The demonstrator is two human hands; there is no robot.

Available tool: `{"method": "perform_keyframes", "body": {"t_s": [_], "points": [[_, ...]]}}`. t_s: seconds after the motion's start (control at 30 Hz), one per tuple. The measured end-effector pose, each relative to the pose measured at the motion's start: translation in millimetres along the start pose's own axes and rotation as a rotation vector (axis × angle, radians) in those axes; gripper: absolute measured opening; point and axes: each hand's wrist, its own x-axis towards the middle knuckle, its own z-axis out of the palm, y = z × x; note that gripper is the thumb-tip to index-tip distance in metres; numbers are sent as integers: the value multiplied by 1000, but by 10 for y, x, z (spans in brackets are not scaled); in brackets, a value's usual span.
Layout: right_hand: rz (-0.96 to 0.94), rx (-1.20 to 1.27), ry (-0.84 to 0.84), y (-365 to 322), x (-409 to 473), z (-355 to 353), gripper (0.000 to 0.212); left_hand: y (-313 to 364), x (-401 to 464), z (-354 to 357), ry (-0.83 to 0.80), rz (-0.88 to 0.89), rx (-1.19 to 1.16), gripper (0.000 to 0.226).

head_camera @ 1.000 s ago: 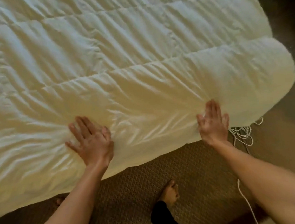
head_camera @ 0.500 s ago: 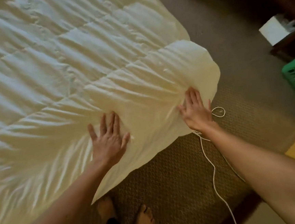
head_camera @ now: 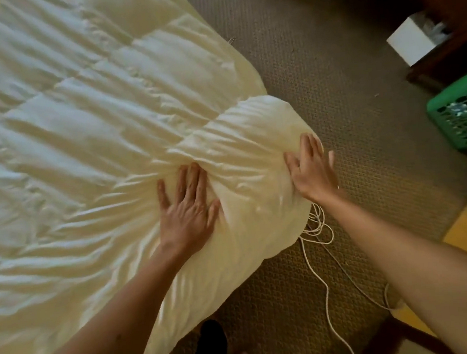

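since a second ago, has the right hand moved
Yes. The right hand was level with the coiled cord; now it lies past it, farther from the person, at the corner of the blanket.

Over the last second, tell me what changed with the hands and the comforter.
Both hands slid along the comforter's near edge to its rounded corner and drew closer together: the left hand presses just inside it, the right hand at its outer rim. Nothing was gripped or let go. Unchanged: both hands flat on the fabric, fingers straight; the white cord on the carpet.
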Motion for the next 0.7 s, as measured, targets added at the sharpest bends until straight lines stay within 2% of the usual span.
{"method": "perform_keyframes", "body": {"t_s": [0.07,0.1,0.17,0.23,0.3,0.37,0.43,0.47,0.5,0.53,0.57,0.6,0.63,0.67,0.7], "points": [[-133,136,-10,-36,30,74,67,98,162,-16,-10,10,-9,73],[-97,232,-33,14,46,147,68,133,227,-19,-7,13,-11,73],[176,482,-119,169,161,185,68,184,332,-18,-2,18,-4,73],[333,543,-277,250,356,62,68,219,399,-22,22,20,-7,73],[241,485,-292,235,584,-55,64,323,527,-41,33,40,-6,72],[37,549,-171,80,684,-135,61,468,718,-67,45,45,-7,71],[-109,656,-132,47,714,-24,58,613,942,-69,50,31,-8,70],[-71,724,-182,116,704,55,56,673,1046,-67,46,19,-5,69],[51,776,-278,266,697,145,54,702,1107,-70,40,12,-2,68],[201,735,-395,450,723,214,56,719,1148,-71,31,5,6,68],[267,587,-491,606,772,225,61,735,1181,-66,26,-6,19,68],[254,396,-540,701,854,173,66,753,1211,-66,24,-25,27,68],[217,263,-471,741,975,120,66,781,1238,-69,20,-45,30,69],[165,262,-342,691,1108,43,60,812,1270,-69,18,-71,32,70],[107,368,-192,569,1229,-40,52,838,1294,-63,26,-104,36,70]]}}
